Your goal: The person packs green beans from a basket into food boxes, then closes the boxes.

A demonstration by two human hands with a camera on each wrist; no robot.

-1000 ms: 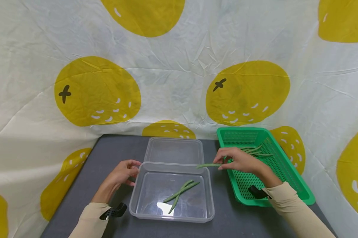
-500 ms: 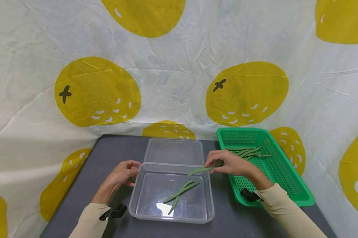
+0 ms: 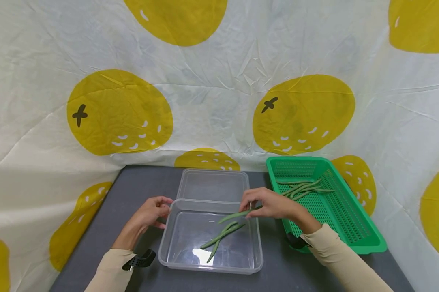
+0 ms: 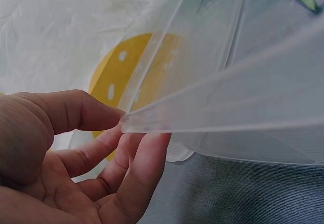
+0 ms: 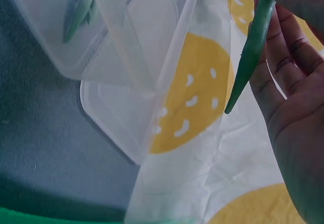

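Observation:
A clear plastic container [image 3: 210, 268] stands at the front middle of the table, with two crossed green beans [image 3: 223, 236] on its floor. My left hand [image 3: 151, 213] pinches the container's far left corner between thumb and fingers; the left wrist view shows the thumb [image 4: 96, 113] on the rim. Over the container's far right part, my right hand [image 3: 268, 204] pinches a green bean [image 3: 234, 216] that points left. The right wrist view shows the bean's other end [image 5: 248, 57] sticking out past the fingers.
A green plastic basket [image 3: 363, 219] stands on the right, holding several green beans [image 3: 305, 189]. Behind the container lies a clear lid [image 3: 213, 184] on the dark table [image 3: 142, 180]. A white cloth with yellow fruit prints [image 3: 212, 109] hangs at the back.
My right hand has moved left with the green bean, from beside the basket to over the container, and the bean now tilts down. My left hand has stayed on the corner.

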